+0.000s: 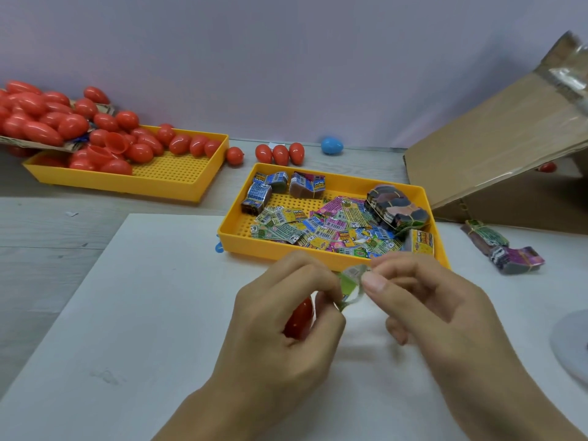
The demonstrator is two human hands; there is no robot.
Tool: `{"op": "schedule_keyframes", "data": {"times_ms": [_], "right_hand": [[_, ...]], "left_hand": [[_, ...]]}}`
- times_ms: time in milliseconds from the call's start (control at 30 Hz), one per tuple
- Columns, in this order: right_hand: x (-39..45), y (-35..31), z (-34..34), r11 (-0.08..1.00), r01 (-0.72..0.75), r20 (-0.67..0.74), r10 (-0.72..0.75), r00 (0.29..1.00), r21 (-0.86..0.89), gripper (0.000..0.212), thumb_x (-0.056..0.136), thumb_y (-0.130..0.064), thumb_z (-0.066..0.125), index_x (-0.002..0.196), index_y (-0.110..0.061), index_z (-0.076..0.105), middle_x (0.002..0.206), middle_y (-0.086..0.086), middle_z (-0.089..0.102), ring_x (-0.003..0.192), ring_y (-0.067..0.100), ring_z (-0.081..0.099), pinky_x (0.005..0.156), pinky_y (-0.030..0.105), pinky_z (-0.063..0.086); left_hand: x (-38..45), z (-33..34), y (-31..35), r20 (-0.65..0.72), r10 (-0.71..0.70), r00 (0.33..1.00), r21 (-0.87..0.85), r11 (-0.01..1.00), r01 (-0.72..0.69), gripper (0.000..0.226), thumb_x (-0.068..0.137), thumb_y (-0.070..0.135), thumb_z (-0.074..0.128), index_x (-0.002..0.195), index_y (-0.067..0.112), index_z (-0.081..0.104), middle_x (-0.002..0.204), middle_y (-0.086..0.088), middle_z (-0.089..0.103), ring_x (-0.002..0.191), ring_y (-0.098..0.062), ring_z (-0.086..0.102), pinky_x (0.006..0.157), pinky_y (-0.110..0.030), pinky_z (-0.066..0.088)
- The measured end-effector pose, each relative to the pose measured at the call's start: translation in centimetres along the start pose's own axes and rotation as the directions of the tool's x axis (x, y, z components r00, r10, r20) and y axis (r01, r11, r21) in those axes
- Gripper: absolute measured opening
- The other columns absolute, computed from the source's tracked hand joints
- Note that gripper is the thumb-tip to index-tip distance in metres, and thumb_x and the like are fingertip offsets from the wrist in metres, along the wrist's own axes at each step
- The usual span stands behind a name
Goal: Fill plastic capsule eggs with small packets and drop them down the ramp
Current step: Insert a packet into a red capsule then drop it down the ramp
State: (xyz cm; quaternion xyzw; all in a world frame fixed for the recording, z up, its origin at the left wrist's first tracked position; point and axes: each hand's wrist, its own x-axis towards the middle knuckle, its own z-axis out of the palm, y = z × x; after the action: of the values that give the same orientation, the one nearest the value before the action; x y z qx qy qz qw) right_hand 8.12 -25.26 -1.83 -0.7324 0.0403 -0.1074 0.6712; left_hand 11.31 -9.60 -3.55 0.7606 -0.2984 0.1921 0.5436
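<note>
**Where things lie on the worktop**

A tray of packets (331, 224) sits at centre, just behind both hands. A tray of eggs (127, 173) lies far left, with four loose eggs (280, 153) between the trays at the back. The ramp (496, 148) rises at right, with two packet bundles (502, 249) before it.

Packet tray (331, 258) just beyond hands.

Two bare hands (280, 316), bare forearms, no sleeves
</note>
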Motion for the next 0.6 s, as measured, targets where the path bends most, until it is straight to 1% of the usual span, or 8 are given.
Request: {"op": "schedule_keyframes", "data": {"times_ms": [67,100,167,200,267,333,500,600], "right_hand": [[-0.1,-0.2,-0.3,0.972,0.201,-0.008,-0.204,0.979,-0.118,0.027,0.066,-0.044,0.070,0.089,-0.031,0.067,0.101,-0.006,0.062,0.072,0.012,0.057,0.053,0.026,0.047],[-0.2,-0.3,-0.5,0.937,0.305,0.022,-0.305,0.952,-0.173,0.023,0.070,-0.037,0.068,0.092,-0.033,0.065,0.108,-0.006,0.059,0.075,0.014,0.058,0.056,0.029,0.048],[-0.4,-0.4,-0.8,0.822,0.462,0.125,-0.447,0.886,-0.332,0.020,0.073,-0.026,0.063,0.092,-0.033,0.067,0.121,-0.004,0.054,0.078,0.013,0.055,0.064,0.024,0.046],[-0.4,-0.4,-0.9,0.761,0.502,0.173,-0.476,0.862,-0.411,0.020,0.074,-0.024,0.060,0.090,-0.033,0.068,0.125,-0.003,0.052,0.081,0.010,0.054,0.070,0.019,0.043],[-0.4,-0.2,-0.9,0.682,0.513,0.228,-0.468,0.854,-0.522,0.022,0.074,-0.025,0.057,0.091,-0.032,0.070,0.128,-0.004,0.049,0.089,0.009,0.053,0.076,0.011,0.037],[-0.2,-0.1,-0.9,0.646,0.505,0.262,-0.439,0.859,-0.572,0.024,0.075,-0.026,0.057,0.094,-0.034,0.070,0.131,-0.008,0.046,0.095,0.014,0.053,0.076,0.011,0.037],[0.1,-0.7,-1.7,0.515,0.555,0.357,-0.436,0.826,-0.653,0.025,0.076,-0.029,0.055,0.097,-0.039,0.064,0.135,-0.008,0.042,0.094,0.017,0.049,0.069,0.028,0.042],[0.1,-0.8,-1.9,0.466,0.563,0.403,-0.402,0.822,-0.683,0.017,0.074,-0.033,0.055,0.089,-0.038,0.061,0.132,-0.010,0.043,0.093,0.014,0.044,0.061,0.034,0.045]], "left_hand": [[0.0,0.0,0.0,0.001,0.011,1.000,0.079,0.997,-0.011,0.011,0.080,0.010,0.054,0.073,0.009,0.063,0.080,0.004,0.058,0.054,-0.012,0.043,0.050,-0.016,0.031],[0.0,0.0,-0.1,0.002,0.012,1.000,0.114,0.993,-0.013,0.011,0.081,0.010,0.054,0.074,0.009,0.063,0.081,0.004,0.057,0.054,-0.012,0.043,0.050,-0.017,0.031],[-0.1,0.0,-0.1,0.005,0.016,1.000,0.165,0.986,-0.016,0.011,0.081,0.012,0.054,0.074,0.010,0.063,0.082,0.005,0.057,0.053,-0.012,0.043,0.048,-0.021,0.033],[-0.1,-0.1,-0.1,0.012,0.024,1.000,0.186,0.982,-0.026,0.011,0.081,0.012,0.055,0.074,0.011,0.064,0.082,0.005,0.058,0.053,-0.012,0.043,0.047,-0.025,0.034],[-0.2,-0.2,-0.1,0.036,0.055,0.998,0.221,0.973,-0.062,0.011,0.081,0.013,0.055,0.075,0.011,0.064,0.083,0.004,0.058,0.055,-0.015,0.045,0.046,-0.031,0.037],[-0.2,-0.3,-0.1,0.071,0.087,0.994,0.246,0.964,-0.102,0.011,0.083,0.012,0.056,0.078,0.012,0.066,0.084,0.003,0.059,0.057,-0.017,0.047,0.046,-0.033,0.038],[-0.4,-0.3,0.1,0.150,0.125,0.981,0.284,0.945,-0.164,0.011,0.083,0.012,0.057,0.082,0.013,0.068,0.087,0.002,0.060,0.056,-0.016,0.041,0.044,-0.033,0.039],[-0.3,-0.4,0.2,0.190,0.146,0.971,0.316,0.927,-0.201,0.007,0.082,0.013,0.057,0.084,0.019,0.061,0.087,0.003,0.058,0.058,-0.015,0.042,0.044,-0.033,0.040]]}}
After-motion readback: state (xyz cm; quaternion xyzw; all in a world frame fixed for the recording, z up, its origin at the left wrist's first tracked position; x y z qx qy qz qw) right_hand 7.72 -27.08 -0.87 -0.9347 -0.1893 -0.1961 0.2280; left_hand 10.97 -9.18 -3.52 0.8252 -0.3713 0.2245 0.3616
